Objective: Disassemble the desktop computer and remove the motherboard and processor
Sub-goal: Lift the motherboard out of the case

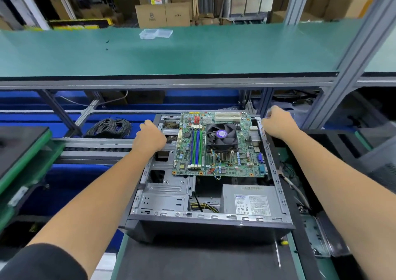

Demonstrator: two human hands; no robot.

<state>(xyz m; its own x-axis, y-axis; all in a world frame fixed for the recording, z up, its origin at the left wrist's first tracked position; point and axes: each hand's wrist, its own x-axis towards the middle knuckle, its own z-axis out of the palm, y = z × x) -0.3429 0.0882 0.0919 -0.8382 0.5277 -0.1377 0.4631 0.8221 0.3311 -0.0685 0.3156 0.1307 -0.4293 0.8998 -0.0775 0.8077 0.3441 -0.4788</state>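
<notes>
Motherboard (218,144) in open computer case (205,217), left hand (150,138) and right hand (278,122) curled at its far corners, grip unclear.

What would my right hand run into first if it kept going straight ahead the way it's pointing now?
Probably the grey frame upright just beyond the computer case. The right hand sits over the case's far right corner, knuckles pointing away from you; depth is hard to judge.

Single head-worn view, facing forward and down; close above open computer case (205,194), wide-angle
</notes>
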